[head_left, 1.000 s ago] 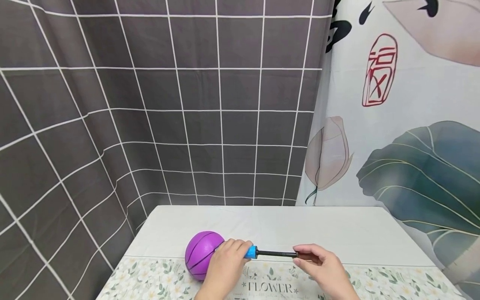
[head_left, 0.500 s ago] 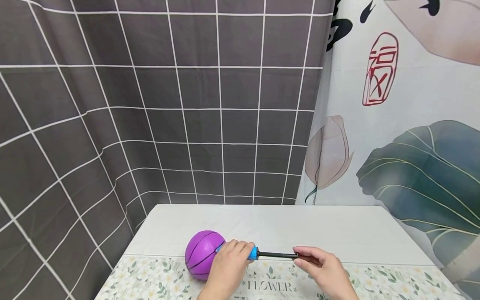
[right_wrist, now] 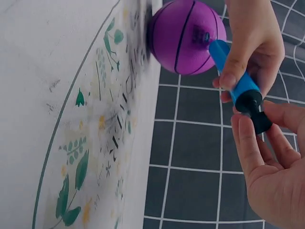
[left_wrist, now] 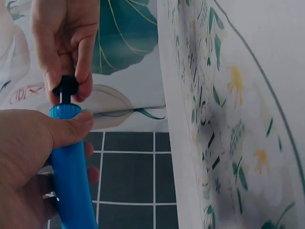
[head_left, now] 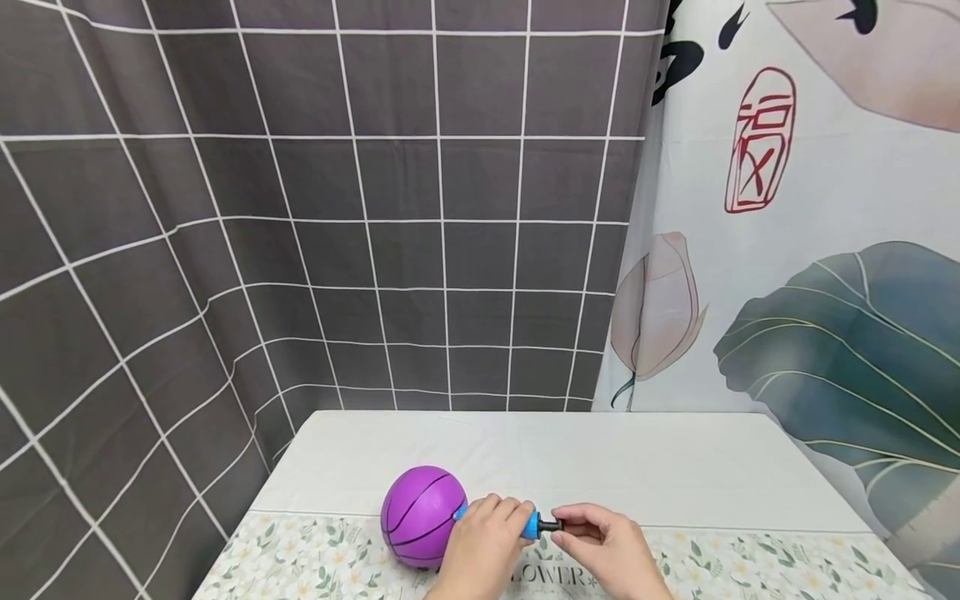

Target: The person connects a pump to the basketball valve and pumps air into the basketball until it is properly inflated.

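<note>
A purple ball (head_left: 422,518) with black seams rests on the table, to the left of both hands. My left hand (head_left: 483,546) grips the blue barrel of a hand pump (left_wrist: 71,181), its fingers wrapped round it. The pump's far end meets the ball's side, as the right wrist view shows; whether a needle sits inside the ball is too small to tell. My right hand (head_left: 611,550) pinches the black handle (right_wrist: 261,122) at the pump's other end. Only a short stretch of black rod shows between handle and barrel.
The table (head_left: 555,450) has a white back part and a floral cloth (head_left: 300,558) with printed lettering in front. Behind it hangs a dark grid-patterned curtain (head_left: 480,250), with a white leaf-printed curtain (head_left: 697,333) at the right.
My right hand has moved left, pushing the black rod almost wholly into the blue barrel. The ball and my left hand have shifted slightly right.
</note>
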`<action>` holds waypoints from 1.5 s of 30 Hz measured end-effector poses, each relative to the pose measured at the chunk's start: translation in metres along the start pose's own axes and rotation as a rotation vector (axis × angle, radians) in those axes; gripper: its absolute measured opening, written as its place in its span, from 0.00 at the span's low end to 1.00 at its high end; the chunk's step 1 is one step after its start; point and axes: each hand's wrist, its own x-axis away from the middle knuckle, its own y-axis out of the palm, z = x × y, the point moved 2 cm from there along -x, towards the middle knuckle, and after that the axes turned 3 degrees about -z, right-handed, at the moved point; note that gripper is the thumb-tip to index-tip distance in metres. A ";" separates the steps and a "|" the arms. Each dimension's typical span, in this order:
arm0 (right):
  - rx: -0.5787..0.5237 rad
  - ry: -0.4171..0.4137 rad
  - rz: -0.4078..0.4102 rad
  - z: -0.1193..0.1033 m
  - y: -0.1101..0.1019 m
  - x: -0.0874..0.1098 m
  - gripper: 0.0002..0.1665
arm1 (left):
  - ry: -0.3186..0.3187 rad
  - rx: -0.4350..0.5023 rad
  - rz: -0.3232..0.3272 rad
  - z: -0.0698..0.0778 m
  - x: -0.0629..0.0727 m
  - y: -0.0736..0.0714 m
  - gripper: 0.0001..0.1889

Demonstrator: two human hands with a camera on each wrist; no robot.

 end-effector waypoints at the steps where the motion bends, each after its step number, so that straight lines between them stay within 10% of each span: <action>1: 0.000 0.005 0.004 0.000 0.000 0.000 0.19 | -0.007 0.018 -0.010 -0.001 0.000 0.000 0.22; 21: 0.104 0.110 0.100 -0.008 -0.052 0.012 0.21 | -0.082 0.059 0.082 -0.034 0.007 -0.009 0.20; 45: 0.032 -0.019 0.022 -0.003 0.005 0.000 0.18 | 0.005 -0.012 0.008 0.002 -0.002 0.000 0.22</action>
